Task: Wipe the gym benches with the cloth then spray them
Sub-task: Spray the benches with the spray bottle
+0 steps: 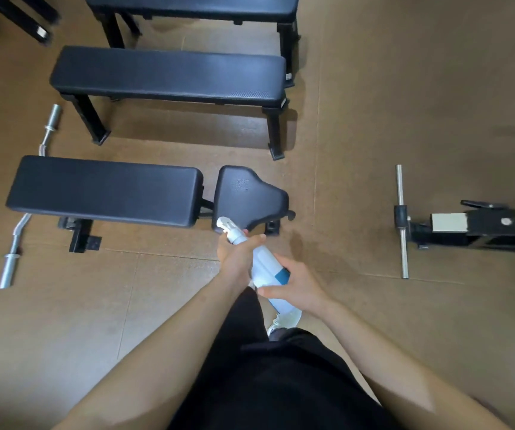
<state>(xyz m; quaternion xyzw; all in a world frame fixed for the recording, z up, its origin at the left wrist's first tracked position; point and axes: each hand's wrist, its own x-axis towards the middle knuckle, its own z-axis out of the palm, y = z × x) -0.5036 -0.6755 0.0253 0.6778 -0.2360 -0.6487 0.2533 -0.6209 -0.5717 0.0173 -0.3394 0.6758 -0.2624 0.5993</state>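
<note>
2 hands hold 1 spray bottle (264,263) in front of the person's body. The left hand (237,257) grips the bottle's neck just below the white spray head, fingers curled round it; whether a finger rests on the trigger cannot be told. The right hand (296,283) wraps the white body lower down, beside a blue label.

The bottle's long axis runs slantwise, with the base toward the person on the right hand's side and the nozzle away on the left hand's side. The nozzle points at the near edge of the small seat pad (247,193) of the nearest bench (104,190), just beyond the left hand. That bench's long black pad stretches away to the left of the hands.

Farther from the hands stands a flat black middle bench (169,76), and beyond it a far bench (194,6), cut off at the top. A silver curl bar (9,268) lies on the brown floor (405,88) well to the left, partly hidden under the nearest bench. Well to the right of the right hand sits a black machine base (482,226) with a silver crossbar. Below the hands are black shorts (281,383) and a white shoe (282,324).
</note>
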